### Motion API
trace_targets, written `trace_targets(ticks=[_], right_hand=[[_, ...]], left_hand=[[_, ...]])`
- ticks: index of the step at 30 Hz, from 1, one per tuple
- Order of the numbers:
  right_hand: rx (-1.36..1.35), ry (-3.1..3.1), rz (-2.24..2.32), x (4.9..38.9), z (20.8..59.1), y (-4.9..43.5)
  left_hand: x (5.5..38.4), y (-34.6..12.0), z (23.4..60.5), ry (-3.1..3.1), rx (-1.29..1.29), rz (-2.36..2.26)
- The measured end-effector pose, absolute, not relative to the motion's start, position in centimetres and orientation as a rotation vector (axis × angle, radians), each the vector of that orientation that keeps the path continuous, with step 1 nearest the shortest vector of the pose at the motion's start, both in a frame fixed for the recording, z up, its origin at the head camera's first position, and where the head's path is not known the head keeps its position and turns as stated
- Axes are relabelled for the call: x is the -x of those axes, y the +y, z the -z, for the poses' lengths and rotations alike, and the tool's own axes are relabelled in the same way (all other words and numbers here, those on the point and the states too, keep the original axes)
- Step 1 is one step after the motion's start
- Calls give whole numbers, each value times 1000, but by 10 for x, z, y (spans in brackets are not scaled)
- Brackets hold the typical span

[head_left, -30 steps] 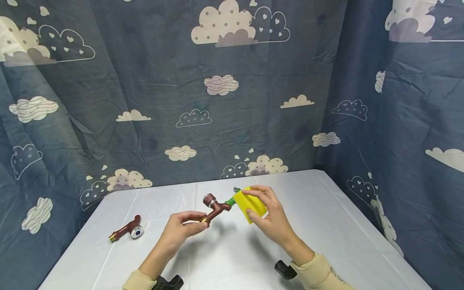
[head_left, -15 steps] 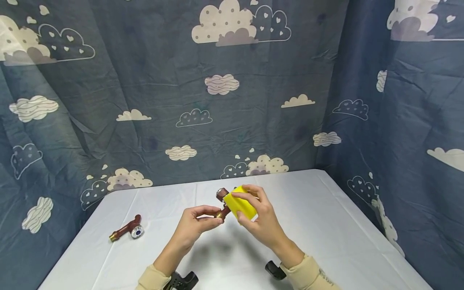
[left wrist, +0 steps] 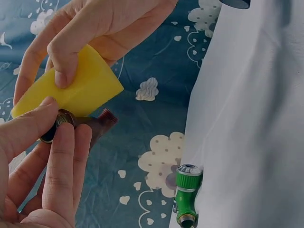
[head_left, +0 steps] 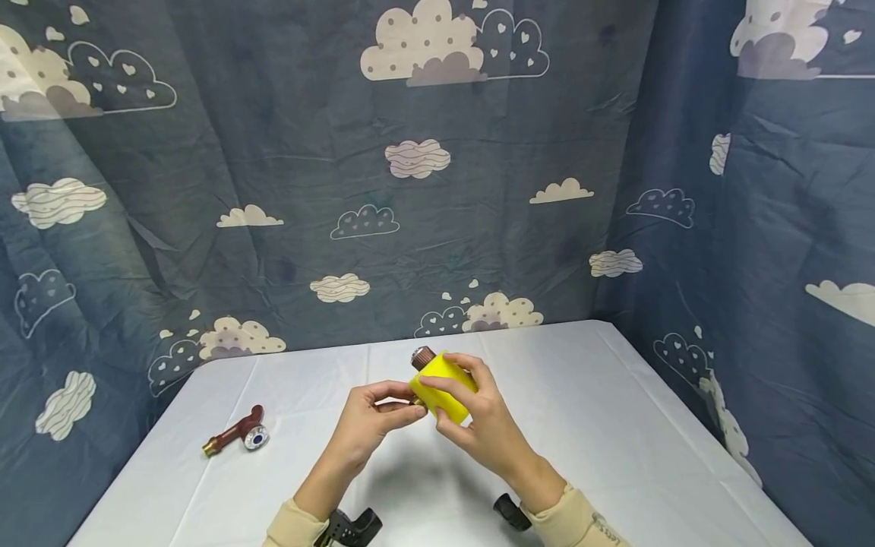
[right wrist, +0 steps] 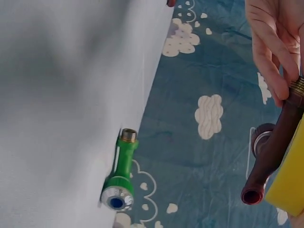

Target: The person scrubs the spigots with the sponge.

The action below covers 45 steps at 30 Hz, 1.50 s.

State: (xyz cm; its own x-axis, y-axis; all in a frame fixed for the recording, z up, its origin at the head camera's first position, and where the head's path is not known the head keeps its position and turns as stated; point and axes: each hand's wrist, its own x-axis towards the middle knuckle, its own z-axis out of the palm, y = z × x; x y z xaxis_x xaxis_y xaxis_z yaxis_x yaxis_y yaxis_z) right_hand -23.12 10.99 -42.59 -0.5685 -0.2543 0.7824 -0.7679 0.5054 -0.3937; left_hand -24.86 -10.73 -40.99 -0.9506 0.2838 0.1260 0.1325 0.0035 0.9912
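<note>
My left hand (head_left: 365, 425) pinches the brass threaded end of a dark brown tap (right wrist: 275, 142) between thumb and fingers, held up off the table. A yellow sponge (head_left: 443, 389) is gripped by my right hand (head_left: 488, 429), thumb below and fingers over it. The sponge lies along the tap's body and hides most of it in the head view; only the ribbed knob (head_left: 422, 357) shows above. The right wrist view shows the spout pointing down beside the sponge. In the left wrist view, the sponge (left wrist: 83, 88) sits just behind the threaded end.
A second brown tap (head_left: 235, 431) with a brass end lies on the left of the white-covered table (head_left: 615, 433). A green tap (left wrist: 186, 197) lies farther back, hidden behind my hands in the head view. Cloud-patterned curtains (head_left: 273, 152) enclose the table's back and right side.
My left hand has carried the brown tap to the right, while my right hand has brought the sponge left onto it. The sponge has then slid down towards the threaded end.
</note>
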Motion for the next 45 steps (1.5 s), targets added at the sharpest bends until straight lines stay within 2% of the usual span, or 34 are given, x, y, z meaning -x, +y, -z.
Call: trace_targets(ticks=[18, 30, 39, 45], right_hand=[[-896, -2048, -897, 239, 421, 109], [-737, -2050, -1053, 247, 423, 122], [-469, -2089, -1332, 243, 414, 119], [-399, -2068, -1525, 242, 411, 117]], left_hand=[[249, -120, 400, 2118, -430, -2198], [243, -122, 393, 2108, -430, -2186], [242, -119, 395, 2138, -559, -2115], [241, -116, 399, 2193, -606, -2070]])
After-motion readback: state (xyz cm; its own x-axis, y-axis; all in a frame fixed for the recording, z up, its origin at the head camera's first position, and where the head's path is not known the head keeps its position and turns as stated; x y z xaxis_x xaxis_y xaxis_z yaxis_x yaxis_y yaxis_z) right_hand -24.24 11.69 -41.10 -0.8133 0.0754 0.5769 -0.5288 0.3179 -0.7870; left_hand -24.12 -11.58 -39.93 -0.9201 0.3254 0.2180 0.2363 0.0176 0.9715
